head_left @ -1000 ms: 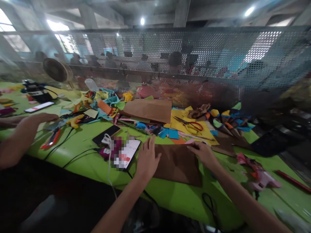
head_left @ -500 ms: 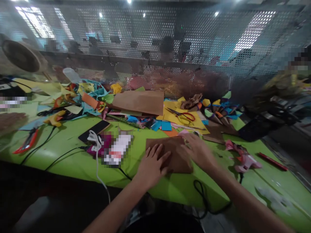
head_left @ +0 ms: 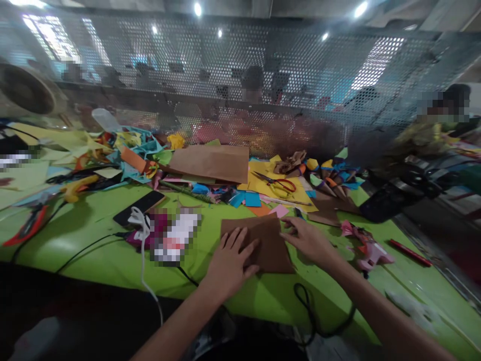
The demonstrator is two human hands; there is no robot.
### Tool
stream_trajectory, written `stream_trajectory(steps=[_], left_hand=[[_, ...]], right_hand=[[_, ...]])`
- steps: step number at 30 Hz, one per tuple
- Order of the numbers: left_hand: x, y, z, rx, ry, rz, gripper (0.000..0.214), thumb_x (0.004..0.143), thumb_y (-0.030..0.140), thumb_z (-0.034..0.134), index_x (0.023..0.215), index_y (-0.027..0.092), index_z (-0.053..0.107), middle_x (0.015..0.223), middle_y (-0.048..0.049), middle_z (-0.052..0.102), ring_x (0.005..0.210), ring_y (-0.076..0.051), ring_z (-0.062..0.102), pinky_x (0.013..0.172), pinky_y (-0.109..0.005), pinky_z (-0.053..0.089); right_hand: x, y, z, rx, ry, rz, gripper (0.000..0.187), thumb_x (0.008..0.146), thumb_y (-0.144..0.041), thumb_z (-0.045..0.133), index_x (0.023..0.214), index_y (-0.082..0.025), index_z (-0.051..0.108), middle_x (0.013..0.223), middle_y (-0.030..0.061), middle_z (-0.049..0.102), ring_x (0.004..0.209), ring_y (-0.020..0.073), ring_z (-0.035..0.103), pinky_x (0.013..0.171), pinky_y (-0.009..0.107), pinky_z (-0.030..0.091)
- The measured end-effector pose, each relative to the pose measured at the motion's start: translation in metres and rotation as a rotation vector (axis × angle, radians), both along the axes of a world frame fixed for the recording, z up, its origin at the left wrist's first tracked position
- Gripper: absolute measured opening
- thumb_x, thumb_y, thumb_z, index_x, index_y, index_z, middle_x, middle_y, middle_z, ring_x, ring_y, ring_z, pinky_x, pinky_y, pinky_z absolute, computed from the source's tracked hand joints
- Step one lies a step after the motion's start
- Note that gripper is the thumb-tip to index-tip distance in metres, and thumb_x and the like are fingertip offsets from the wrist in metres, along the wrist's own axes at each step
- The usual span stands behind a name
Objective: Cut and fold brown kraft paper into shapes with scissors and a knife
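Observation:
A brown sheet of paper [head_left: 272, 250], seemingly folded, lies on the green tabletop in front of me. My left hand [head_left: 231, 258] rests flat on its left half, fingers spread. At the sheet's upper right edge is my right hand [head_left: 304, 238], its fingers bent and apart, with nothing visible between them. Whether those fingertips touch the paper I cannot tell. Just beyond the sheet lie a pink paper piece [head_left: 278, 210] and a blue paper square [head_left: 253, 199]. Scissors with red handles [head_left: 283, 184] lie farther back on yellow paper [head_left: 263, 175].
Left of the sheet are a phone [head_left: 141, 207], a purple device [head_left: 160, 225] with a white cable, and red-handled pliers [head_left: 28, 225]. To the right lie a pink glue gun [head_left: 374, 253] and a red pen [head_left: 409, 252]. A large brown sheet [head_left: 210, 163] and paper scraps line the back.
My right hand has drawn its fingers in at the sheet's right edge. My left hand stays flat on the paper. The whole view has shifted slightly.

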State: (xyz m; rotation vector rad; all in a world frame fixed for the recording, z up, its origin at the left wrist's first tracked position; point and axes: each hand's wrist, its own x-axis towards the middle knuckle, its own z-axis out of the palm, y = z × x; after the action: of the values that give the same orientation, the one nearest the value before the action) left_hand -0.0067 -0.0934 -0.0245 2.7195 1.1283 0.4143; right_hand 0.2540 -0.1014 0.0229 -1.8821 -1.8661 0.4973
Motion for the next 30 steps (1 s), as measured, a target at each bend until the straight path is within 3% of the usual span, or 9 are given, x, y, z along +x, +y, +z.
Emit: stream_trajectory(steps=[4,8,10,15,18,22,24,26,30], left_hand=[[0.000,-0.002,0.001,0.004,-0.015,0.000,0.059,0.089,0.057,0.049,0.144,0.036,0.040,0.157,-0.0077,0.029,0.143,-0.030,0.027,0.113,-0.054,0.027],[-0.001,-0.003,0.007,0.010,-0.037,-0.010,0.066,0.086,0.050,0.058,0.146,0.034,0.036,0.158,-0.0073,0.028,0.144,-0.031,0.026,0.114,-0.054,0.025],[-0.002,-0.002,0.012,0.013,-0.093,0.015,0.071,0.085,0.043,0.062,0.148,0.033,0.031,0.159,-0.0065,0.024,0.146,-0.031,0.020,0.116,-0.055,0.022],[-0.001,0.009,0.024,-0.064,-0.566,0.327,0.087,0.084,0.036,0.064,0.154,0.030,0.013,0.162,-0.0073,0.016,0.148,-0.030,0.011,0.117,-0.052,0.021],[0.008,0.019,0.027,-0.317,-1.016,0.511,0.097,0.080,0.039,0.069,0.154,0.028,0.008,0.161,-0.0095,0.017,0.147,-0.030,0.017,0.118,-0.049,0.022],[0.029,0.024,0.030,-0.889,-1.469,0.444,0.098,0.075,0.040,0.074,0.153,0.023,0.016,0.149,-0.0155,0.042,0.136,-0.027,0.043,0.108,-0.041,0.040],[0.039,0.024,0.033,-1.088,-1.524,0.373,0.083,0.072,0.041,0.077,0.143,0.019,0.040,0.135,-0.0165,0.058,0.122,-0.028,0.058,0.098,-0.038,0.049],[0.047,0.026,0.034,-1.190,-1.503,0.373,0.064,0.067,0.043,0.080,0.121,0.013,0.062,0.120,-0.0167,0.068,0.104,-0.028,0.067,0.086,-0.035,0.054],[0.056,0.044,0.028,-1.203,-1.459,0.467,0.048,0.058,0.043,0.083,0.092,0.010,0.072,0.096,-0.0151,0.075,0.082,-0.026,0.071,0.072,-0.032,0.055]], right_hand=[[-0.005,0.031,-0.006,-0.060,0.332,-0.067,0.040,0.070,-0.028,0.072,0.109,-0.021,0.066,0.088,0.0045,0.072,0.076,0.0219,0.064,0.070,0.032,0.047],[-0.006,0.041,-0.005,-0.080,0.447,-0.031,0.020,0.063,-0.029,0.076,0.078,-0.018,0.071,0.071,0.0020,0.071,0.069,0.0226,0.064,0.063,0.031,0.048],[-0.004,0.038,0.000,-0.068,0.494,-0.034,0.020,0.062,-0.032,0.077,0.075,-0.018,0.071,0.067,0.0010,0.070,0.066,0.0221,0.063,0.060,0.031,0.047],[-0.001,0.025,0.017,0.067,0.704,-0.201,0.030,0.064,-0.042,0.077,0.079,-0.018,0.068,0.065,-0.0001,0.067,0.056,0.0167,0.056,0.053,0.027,0.041],[-0.005,0.020,0.021,0.172,0.849,-0.310,0.034,0.063,-0.043,0.078,0.082,-0.018,0.065,0.066,-0.0017,0.064,0.052,0.0131,0.050,0.051,0.026,0.038],[-0.017,0.019,0.021,0.261,0.943,-0.336,0.030,0.068,-0.044,0.075,0.079,-0.021,0.059,0.061,-0.0052,0.057,0.050,0.0116,0.047,0.051,0.025,0.037],[-0.025,0.019,0.020,0.280,0.959,-0.338,0.029,0.069,-0.044,0.074,0.074,-0.021,0.056,0.056,-0.0060,0.054,0.049,0.0116,0.046,0.050,0.025,0.036],[-0.031,0.020,0.018,0.280,0.948,-0.328,0.030,0.070,-0.045,0.073,0.068,-0.021,0.054,0.052,-0.0056,0.053,0.047,0.0118,0.046,0.049,0.025,0.036],[-0.031,0.028,0.014,0.246,0.859,-0.279,0.033,0.072,-0.047,0.069,0.063,-0.021,0.053,0.049,-0.0030,0.055,0.046,0.0127,0.050,0.048,0.025,0.037]])
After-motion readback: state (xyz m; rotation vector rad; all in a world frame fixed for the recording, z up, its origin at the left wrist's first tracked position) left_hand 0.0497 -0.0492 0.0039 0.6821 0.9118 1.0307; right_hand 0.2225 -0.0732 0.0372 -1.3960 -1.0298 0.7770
